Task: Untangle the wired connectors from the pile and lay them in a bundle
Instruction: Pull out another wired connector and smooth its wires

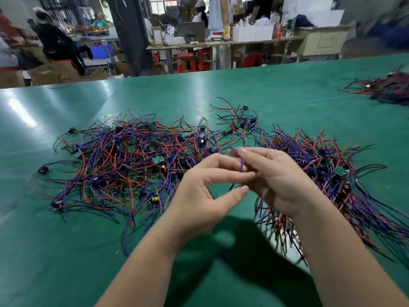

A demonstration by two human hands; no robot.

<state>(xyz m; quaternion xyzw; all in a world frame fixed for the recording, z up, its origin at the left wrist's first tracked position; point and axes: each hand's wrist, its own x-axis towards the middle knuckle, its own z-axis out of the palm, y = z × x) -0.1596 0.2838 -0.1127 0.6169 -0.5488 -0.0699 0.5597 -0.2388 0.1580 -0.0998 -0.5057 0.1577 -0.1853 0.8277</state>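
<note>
A tangled pile of wired connectors (pixel 132 158), red, blue and black leads with small green boards, spreads over the left and middle of the green table (pixel 66 251). To the right lies a straighter bundle of the same connectors (pixel 332 173), its wires running toward the near right edge. Both hands are raised above the table between the two heaps. My right hand (pixel 278 180) pinches a blue wire (pixel 241 162) that loops up to a dark connector (pixel 213 150). My left hand (pixel 205 193) has its fingers curved beside that wire, fingertips meeting my right hand's.
Another heap of wired connectors (pixel 385 87) lies at the table's far right. Beyond the table's far edge stand workbenches (pixel 221 44), red stools, boxes, a dark pillar (pixel 130 34) and several people.
</note>
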